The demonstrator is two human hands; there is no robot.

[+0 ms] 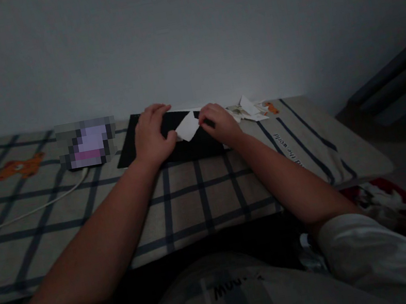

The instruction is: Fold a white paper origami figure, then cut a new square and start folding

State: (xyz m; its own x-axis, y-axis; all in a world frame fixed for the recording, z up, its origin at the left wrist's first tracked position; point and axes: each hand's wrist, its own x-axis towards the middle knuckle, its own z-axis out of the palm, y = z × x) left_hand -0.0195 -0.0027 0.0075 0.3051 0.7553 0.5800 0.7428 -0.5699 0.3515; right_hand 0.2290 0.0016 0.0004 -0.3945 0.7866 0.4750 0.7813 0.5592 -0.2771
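Observation:
A small white folded piece of paper (187,126) lies on a black board (186,147) near the wall. My left hand (152,136) rests flat on the board, its thumb touching the paper's left edge. At the paper's right corner, my right hand (219,123) pinches it with the fingertips. Both forearms reach across a checked cloth (196,200).
A pile of paper scraps (248,109) lies right of the board. A blurred-out device (87,142) sits to the left with a white cable (28,211) trailing off left. An orange bear print (21,167) marks the cloth. The wall stands directly behind.

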